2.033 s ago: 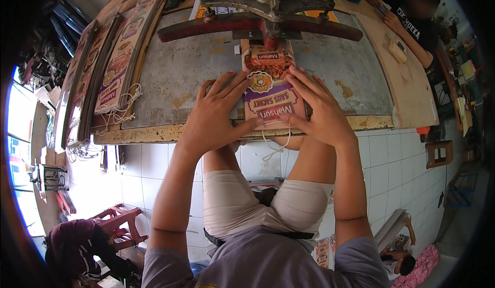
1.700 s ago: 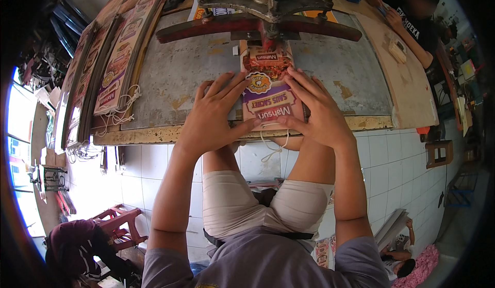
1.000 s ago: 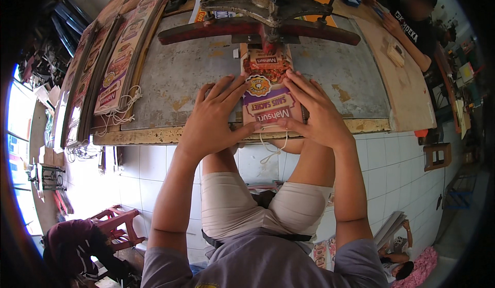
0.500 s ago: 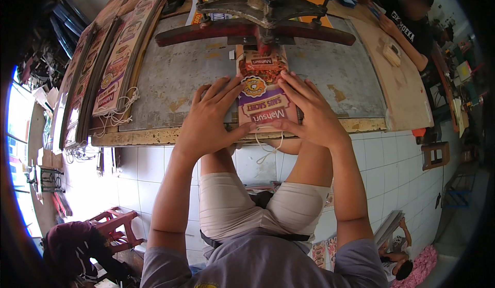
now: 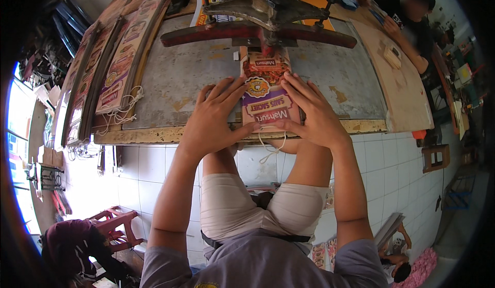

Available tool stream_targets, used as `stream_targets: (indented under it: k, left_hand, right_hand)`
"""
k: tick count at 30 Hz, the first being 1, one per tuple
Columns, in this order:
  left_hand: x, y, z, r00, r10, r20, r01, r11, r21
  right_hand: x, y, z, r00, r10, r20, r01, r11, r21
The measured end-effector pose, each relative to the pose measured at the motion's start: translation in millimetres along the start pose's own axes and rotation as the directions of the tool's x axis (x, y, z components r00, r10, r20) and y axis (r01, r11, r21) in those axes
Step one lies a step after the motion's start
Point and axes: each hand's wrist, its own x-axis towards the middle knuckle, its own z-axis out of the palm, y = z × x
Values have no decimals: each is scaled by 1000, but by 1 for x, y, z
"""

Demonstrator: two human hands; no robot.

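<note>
A long printed card strip [image 5: 270, 105], purple and orange with food pictures, lies on the metal tabletop under a press. A white cord loop hangs from its near end over the table edge. My left hand [image 5: 214, 115] lies along the strip's left side, fingers stretched out and thumb at the near edge. Mirroring it on the right side, my right hand [image 5: 315, 114] rests with fingers extended and its thumb at the same near edge. Both hands touch the strip's edges without wrapping round it. The press [image 5: 263, 28], with a dark red crossbar, covers the strip's far end.
Stacks of similar corded strips [image 5: 118, 77] lie at the left. A wooden-backed block [image 5: 393, 55] sits on the board at the right, near a co-worker [image 5: 410, 17] handling something blue. The metal tabletop [image 5: 175, 66] has a worn yellowish front edge [image 5: 154, 136].
Scene and strip appear shifted very slightly, as from a small head movement. My hands keep the same pose beside the strip. The co-worker's arm has shifted a little.
</note>
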Motion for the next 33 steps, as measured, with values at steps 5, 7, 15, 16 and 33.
stream_targets:
  k: [5, 7, 15, 16, 33]
  left_hand:
    - [-3, -2, 1, 998, 34, -56, -34, 999, -3]
    - [-3, 2, 4, 996, 53, -73, -48, 997, 61]
    - [-26, 84, 61, 993, 118, -27, -116, 991, 60]
    - [-24, 91, 71, 995, 98, -29, -94, 989, 111]
    - [-17, 92, 108, 966, 139, -217, -45, 919, 391]
  right_hand:
    - [1, -5, 0, 1000, -4, -13, 4, 1000, 0]
    - [-3, 0, -3, 999, -3, -32, 3, 1000, -2]
    - [-37, 197, -101, 854, 388, -346, -458, 876, -149]
    - [-38, 227, -112, 830, 386, -404, -510, 817, -268]
    - [-72, 381, -146, 860, 278, -427, -455, 797, -397]
